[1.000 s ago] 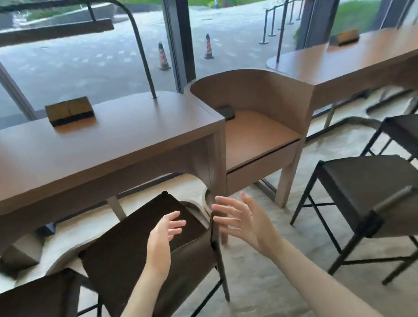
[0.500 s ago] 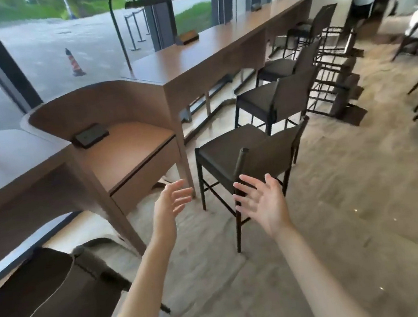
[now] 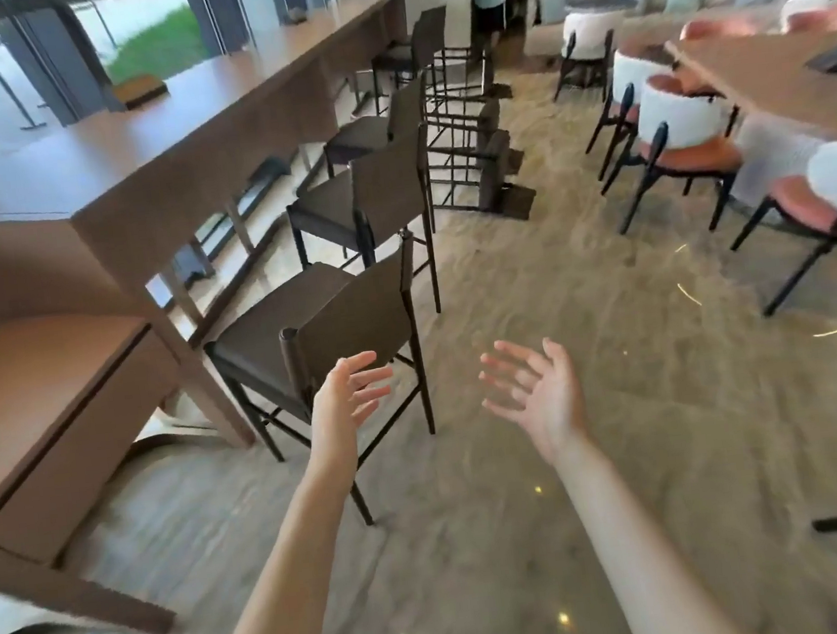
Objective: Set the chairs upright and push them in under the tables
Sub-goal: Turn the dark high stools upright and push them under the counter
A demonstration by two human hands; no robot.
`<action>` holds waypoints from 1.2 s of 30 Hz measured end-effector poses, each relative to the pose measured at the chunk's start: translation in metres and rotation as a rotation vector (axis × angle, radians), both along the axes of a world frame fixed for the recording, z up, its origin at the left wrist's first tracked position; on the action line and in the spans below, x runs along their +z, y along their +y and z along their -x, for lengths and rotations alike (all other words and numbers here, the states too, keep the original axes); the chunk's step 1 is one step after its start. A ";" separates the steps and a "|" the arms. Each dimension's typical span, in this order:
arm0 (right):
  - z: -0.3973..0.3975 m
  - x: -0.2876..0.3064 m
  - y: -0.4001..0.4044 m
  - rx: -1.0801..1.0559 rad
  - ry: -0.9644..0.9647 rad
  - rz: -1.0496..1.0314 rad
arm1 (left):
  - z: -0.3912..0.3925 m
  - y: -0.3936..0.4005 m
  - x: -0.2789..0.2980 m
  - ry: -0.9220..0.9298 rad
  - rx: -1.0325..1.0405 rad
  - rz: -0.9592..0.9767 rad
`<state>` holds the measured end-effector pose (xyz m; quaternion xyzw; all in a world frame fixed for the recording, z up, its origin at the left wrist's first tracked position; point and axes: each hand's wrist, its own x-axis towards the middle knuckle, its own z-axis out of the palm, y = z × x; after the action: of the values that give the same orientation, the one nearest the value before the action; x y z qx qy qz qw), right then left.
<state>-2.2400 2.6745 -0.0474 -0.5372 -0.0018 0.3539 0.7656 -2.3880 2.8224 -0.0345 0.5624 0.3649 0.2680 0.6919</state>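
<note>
Long wooden counter (image 3: 209,116) along the windows, row of dark chairs (image 3: 378,197) upright beside it, nearest chair (image 3: 314,327) not pushed under, toppled chairs (image 3: 488,165) on the floor beyond, left hand (image 3: 345,402) and right hand (image 3: 538,392) spread, empty

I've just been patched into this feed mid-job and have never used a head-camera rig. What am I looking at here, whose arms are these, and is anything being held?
This is one wide-angle camera worn on a person's head, looking forward and down, so the two bare arms rising from the bottom edge are theirs. The left hand and right hand are both open, fingers spread, holding nothing. Just beyond the left hand stands the nearest dark chair, upright but not pushed in under the long wooden counter. More dark chairs line the counter behind it, and tipped-over chairs lie on the floor further along. On the counter sits a small brown box. White-backed chairs surround another table at right.
</note>
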 end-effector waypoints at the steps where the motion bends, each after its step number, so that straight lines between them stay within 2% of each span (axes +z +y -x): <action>1: -0.006 -0.001 -0.001 -0.006 0.009 0.001 | -0.008 0.002 -0.001 0.003 -0.004 0.010; 9: -0.062 -0.020 0.030 -0.072 0.034 0.020 | -0.073 0.049 -0.016 0.012 -0.040 0.014; 18: -0.164 -0.017 0.134 -0.185 -0.019 -0.006 | -0.179 0.167 -0.017 -0.056 -0.133 0.001; 24: -0.220 -0.002 0.193 -0.266 -0.029 -0.017 | -0.249 0.242 -0.011 -0.060 -0.177 0.060; 31: -0.281 -0.005 0.221 -0.333 -0.012 0.034 | -0.329 0.270 -0.015 -0.035 -0.254 0.136; 36: -0.345 -0.013 0.232 -0.367 -0.012 0.053 | -0.397 0.285 -0.033 -0.025 -0.310 0.079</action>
<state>-1.8951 2.9062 -0.0600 -0.5507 0.1010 0.2050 0.8028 -1.9914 3.1077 -0.0678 0.5810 0.2753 0.1503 0.7511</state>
